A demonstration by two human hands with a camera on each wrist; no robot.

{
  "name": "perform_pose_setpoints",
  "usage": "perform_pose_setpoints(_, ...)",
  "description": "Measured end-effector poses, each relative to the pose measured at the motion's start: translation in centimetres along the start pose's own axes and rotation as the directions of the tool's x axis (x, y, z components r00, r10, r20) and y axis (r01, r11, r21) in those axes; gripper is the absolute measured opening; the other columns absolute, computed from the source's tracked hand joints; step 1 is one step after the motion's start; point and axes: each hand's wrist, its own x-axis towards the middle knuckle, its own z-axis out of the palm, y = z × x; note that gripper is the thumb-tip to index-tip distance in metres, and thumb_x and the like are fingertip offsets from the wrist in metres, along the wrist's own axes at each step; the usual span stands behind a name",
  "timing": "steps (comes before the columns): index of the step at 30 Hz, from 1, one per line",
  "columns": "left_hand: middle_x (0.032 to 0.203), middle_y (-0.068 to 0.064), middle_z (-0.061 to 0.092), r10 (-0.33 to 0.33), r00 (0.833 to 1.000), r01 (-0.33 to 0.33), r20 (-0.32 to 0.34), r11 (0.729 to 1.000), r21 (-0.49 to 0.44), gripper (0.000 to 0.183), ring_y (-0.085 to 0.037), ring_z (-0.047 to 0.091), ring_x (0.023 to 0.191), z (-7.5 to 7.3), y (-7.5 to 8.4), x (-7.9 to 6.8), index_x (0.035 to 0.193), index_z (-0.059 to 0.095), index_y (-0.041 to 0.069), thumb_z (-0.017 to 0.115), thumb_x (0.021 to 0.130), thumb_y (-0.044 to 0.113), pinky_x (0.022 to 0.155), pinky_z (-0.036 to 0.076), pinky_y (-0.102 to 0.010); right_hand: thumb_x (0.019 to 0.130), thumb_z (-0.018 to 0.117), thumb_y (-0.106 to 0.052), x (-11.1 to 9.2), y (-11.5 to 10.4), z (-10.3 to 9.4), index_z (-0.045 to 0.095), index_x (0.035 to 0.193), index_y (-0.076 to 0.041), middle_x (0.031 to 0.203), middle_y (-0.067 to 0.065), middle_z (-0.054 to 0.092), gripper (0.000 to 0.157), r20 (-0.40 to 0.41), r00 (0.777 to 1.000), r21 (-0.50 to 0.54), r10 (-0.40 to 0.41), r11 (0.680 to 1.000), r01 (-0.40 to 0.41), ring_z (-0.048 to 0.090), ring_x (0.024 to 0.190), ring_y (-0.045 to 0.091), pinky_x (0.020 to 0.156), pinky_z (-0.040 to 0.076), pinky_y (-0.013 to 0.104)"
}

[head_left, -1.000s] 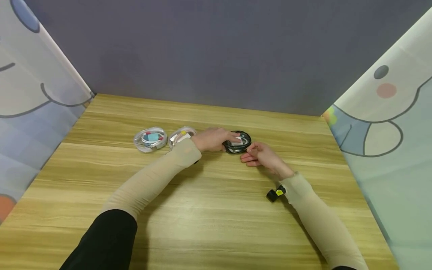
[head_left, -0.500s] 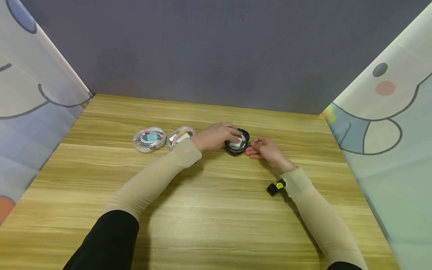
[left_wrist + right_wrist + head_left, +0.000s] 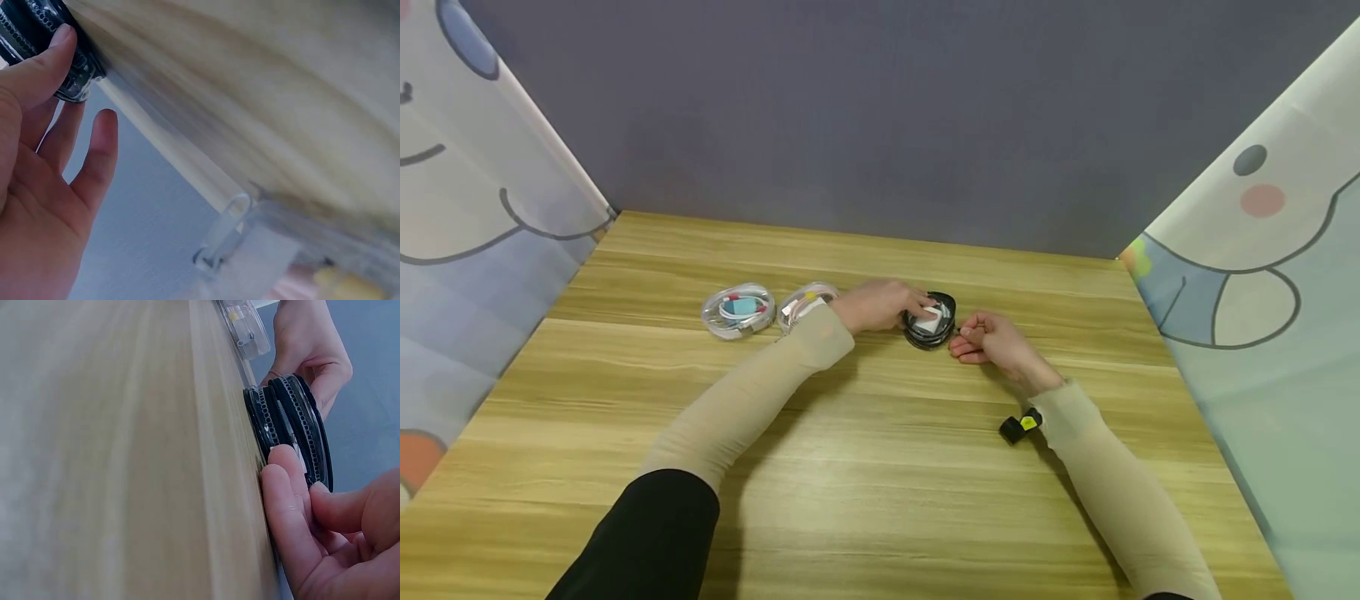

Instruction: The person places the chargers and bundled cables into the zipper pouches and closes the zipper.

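Observation:
A small clear zip case with black edges (image 3: 929, 340) rests on the table, something white showing through its top. Two rows of zipper teeth run round its side (image 3: 290, 412) in the right wrist view. My left hand (image 3: 876, 305) holds the case from the left, thumb on its near side (image 3: 44, 69) in the left wrist view. At the case's right side, my right hand (image 3: 996, 343) pinches the small zipper pull between thumb and fingers; the pull is mostly hidden by the fingertips (image 3: 284, 456).
Two more clear cases lie to the left: one with a blue label and white cable (image 3: 739, 312), another with a yellow piece (image 3: 808, 302), partly behind my left wrist. A grey panel (image 3: 865, 125) closes off the back of the wooden table (image 3: 880, 467). Printed curtains (image 3: 1240, 333) flank it.
The black-edged case has turned a little under my left hand, so more of the white thing inside shows. My right hand has shifted slightly right along its side.

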Motion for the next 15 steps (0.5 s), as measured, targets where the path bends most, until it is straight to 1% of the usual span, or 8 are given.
perform_pose_setpoints(6,0.148,0.002,0.049,-0.033,0.999,0.033,-0.002,0.999,-0.019,0.058,-0.023,0.048,0.134,0.1,0.4,0.1,0.135,0.063,0.025,0.070,0.086,-0.005,0.109,0.039,-0.036,0.107,0.041,-0.004,-0.3,0.2,0.1,0.049,0.108,0.008,0.099,0.019,0.069,0.015,0.025,1.000,-0.027,0.007,1.000,-0.006,0.070,0.084,0.021,0.076,0.059,0.034)
perform_pose_setpoints(11,0.148,0.005,0.049,-0.062,0.998,0.062,0.008,0.998,-0.005,0.059,-0.020,0.048,0.134,-0.1,0.6,0.2,0.136,0.061,0.029,0.072,0.087,-0.002,0.106,0.042,-0.035,0.107,0.040,-0.004,-1.0,-0.2,0.5,0.049,0.108,0.008,0.104,0.023,0.069,0.016,0.058,0.998,-0.055,0.015,0.998,-0.011,0.070,0.088,0.022,0.077,0.059,0.034)
perform_pose_setpoints(15,0.148,0.006,0.049,-0.071,0.997,0.071,0.005,0.997,-0.009,0.060,-0.021,0.048,0.133,-0.3,0.8,0.1,0.136,0.062,0.030,0.074,0.086,-0.001,0.106,0.042,-0.036,0.107,0.040,-0.004,-1.3,-0.2,0.6,0.049,0.107,0.009,0.105,0.024,0.068,0.016,0.076,0.997,-0.054,0.019,0.998,-0.014,0.070,0.088,0.023,0.077,0.059,0.034)
